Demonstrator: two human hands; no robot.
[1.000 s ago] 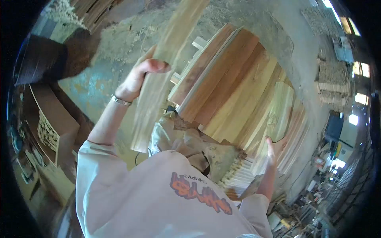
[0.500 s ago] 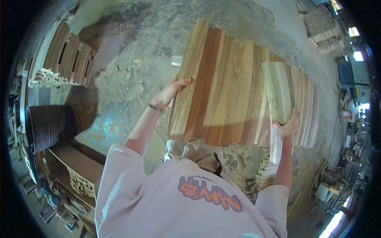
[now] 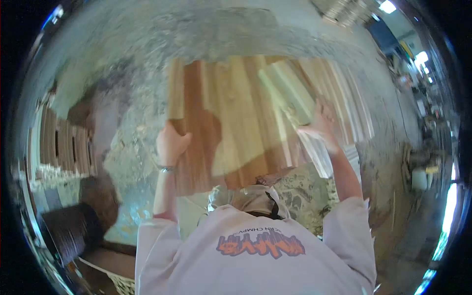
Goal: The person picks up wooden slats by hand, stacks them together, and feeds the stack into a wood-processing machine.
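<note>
Long brown-and-tan wooden planks (image 3: 236, 105): our left hand (image 3: 173, 143) holds their edge, perhaps bracing them.
Pale straight wooden strips (image 3: 289, 91): our right hand (image 3: 322, 122) clasps their near end, perhaps for steadiness.

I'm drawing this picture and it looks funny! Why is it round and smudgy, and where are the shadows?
Head view: scene curves like a wide lens, with black corners; head view: the left hand and boards look smeared, probably from movement; head view: a dark shadow lies beside that hand; head view: a bright strip glares at right.
</note>
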